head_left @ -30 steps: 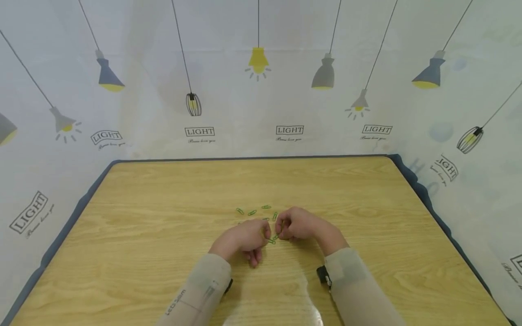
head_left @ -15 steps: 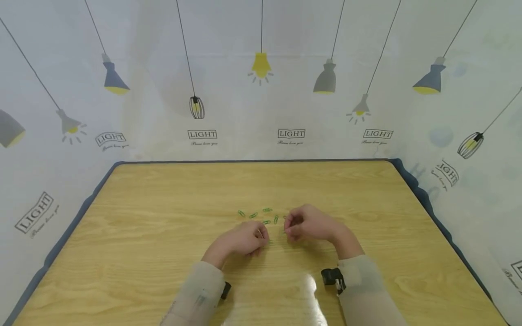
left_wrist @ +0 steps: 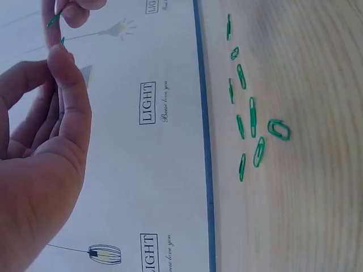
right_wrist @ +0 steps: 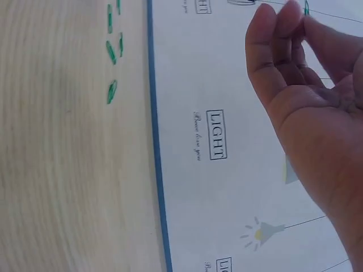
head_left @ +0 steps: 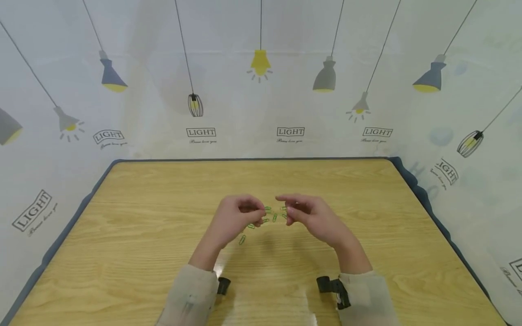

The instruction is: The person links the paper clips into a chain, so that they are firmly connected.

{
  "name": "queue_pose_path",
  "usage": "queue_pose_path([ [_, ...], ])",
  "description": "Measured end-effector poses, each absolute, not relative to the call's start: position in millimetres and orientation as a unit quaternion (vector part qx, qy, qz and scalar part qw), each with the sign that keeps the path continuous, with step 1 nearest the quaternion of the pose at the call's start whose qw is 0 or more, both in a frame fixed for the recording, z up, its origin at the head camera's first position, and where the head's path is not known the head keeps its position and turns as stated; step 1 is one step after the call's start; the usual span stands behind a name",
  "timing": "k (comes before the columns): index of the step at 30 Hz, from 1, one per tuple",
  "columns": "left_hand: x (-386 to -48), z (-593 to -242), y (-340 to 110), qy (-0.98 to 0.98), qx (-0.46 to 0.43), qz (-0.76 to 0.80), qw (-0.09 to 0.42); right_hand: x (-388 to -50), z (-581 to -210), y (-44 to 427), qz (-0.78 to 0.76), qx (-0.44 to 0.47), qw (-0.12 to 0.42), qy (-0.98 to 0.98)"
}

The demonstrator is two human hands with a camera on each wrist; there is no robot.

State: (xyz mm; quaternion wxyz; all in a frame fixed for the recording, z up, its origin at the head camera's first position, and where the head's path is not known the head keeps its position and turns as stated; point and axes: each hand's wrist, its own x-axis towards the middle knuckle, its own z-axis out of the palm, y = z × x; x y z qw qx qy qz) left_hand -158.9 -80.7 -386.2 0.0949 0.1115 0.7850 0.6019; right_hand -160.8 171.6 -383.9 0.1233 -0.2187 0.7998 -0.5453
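Raised above the table, my left hand [head_left: 232, 219] pinches a green paper clip between thumb and forefinger; just the clip's tip [left_wrist: 62, 41] shows in the left wrist view. Facing it a short gap away, my right hand [head_left: 322, 219] pinches another green paper clip [left_wrist: 54, 20] between thumb and fingers, its forefinger stretched out in the head view. Below and behind the hands, several loose green paper clips [left_wrist: 253, 117] lie scattered on the wooden table. One of them [head_left: 242, 239] rests left of the others in the head view, close to my left wrist.
The light wooden table [head_left: 142, 253] has a dark blue edge along its back and sides. Behind it hangs a white backdrop [head_left: 228, 72] printed with lamps and "LIGHT" labels. Black wrist cameras [head_left: 334, 290] sit at both sleeves.
Both hands have risen from the table surface, where they were picking among the clips. Each now holds a paper clip up in the air, fingertips facing each other.
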Motion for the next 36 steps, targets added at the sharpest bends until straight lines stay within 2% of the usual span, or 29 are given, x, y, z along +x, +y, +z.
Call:
queue_pose_path([
  [6,-153.4,-375.1,-80.2,0.782,0.094,0.614,0.056,-156.0,-374.9,166.2,-0.566,-0.244,0.084,0.783],
  [12,-149.9,-369.6,-77.4,0.791,0.099,0.602,0.037,-154.2,-372.4,157.5,-0.589,-0.224,0.092,0.771],
  [24,-148.6,-375.7,-79.0,0.785,0.100,0.608,0.065,-157.2,-381.5,153.3,-0.602,-0.168,0.065,0.778],
  [36,-146.7,-378.0,-79.7,0.783,0.108,0.609,0.063,-157.3,-381.6,146.9,-0.633,-0.181,0.053,0.751],
])
